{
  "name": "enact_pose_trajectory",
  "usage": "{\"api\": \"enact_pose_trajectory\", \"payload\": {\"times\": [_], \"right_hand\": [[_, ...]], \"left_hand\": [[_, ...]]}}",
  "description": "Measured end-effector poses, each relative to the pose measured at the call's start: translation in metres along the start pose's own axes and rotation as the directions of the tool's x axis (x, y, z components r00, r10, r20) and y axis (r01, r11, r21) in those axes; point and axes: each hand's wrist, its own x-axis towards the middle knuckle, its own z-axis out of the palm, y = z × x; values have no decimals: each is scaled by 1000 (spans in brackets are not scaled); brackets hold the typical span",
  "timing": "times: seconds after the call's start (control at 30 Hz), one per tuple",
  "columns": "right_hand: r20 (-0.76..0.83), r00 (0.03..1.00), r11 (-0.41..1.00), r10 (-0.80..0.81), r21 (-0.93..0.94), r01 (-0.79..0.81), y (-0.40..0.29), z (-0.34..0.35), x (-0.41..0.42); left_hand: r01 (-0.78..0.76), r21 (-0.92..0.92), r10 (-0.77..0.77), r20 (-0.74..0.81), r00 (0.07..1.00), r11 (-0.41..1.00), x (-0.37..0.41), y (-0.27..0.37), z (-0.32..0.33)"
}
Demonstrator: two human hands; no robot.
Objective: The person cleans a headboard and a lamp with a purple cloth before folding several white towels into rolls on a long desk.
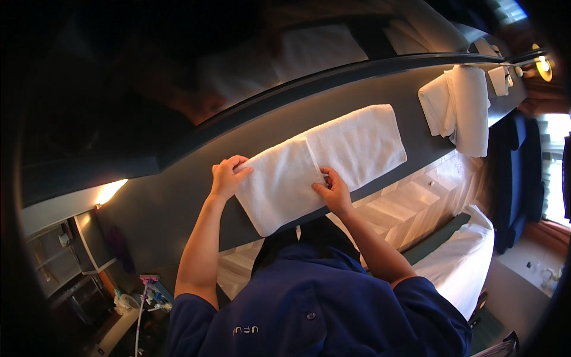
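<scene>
A white terry towel (357, 143) lies on a long dark counter before me, its left part folded over so that the edge of the upper layer crosses near the middle. My left hand (231, 175) grips the towel's upper left corner, fingers behind and thumb on top. At the edge of the folded layer is my right hand (333, 189), pinching the cloth between thumb and fingers near the counter's front side.
Farther right on the counter (388, 89) are a rolled white towel (470, 111) and folded white cloths (437, 105). A dark glossy panel rises behind. A bed with white linen (464, 259) stands at the lower right; a pink-headed mop (149, 279) is at the lower left.
</scene>
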Motion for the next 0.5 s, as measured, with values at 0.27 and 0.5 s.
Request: {"api": "enact_pose_trajectory", "payload": {"times": [0.27,0.5], "right_hand": [[-141,940,749,-311,-645,151,-53,15,-25],[104,898,429,-427,-851,302,-14,90,-27]], "left_hand": [[-148,230,136,66,988,962,-12,2,0],[-272,294,291,-24,956,916,-37,-2,17]]}}
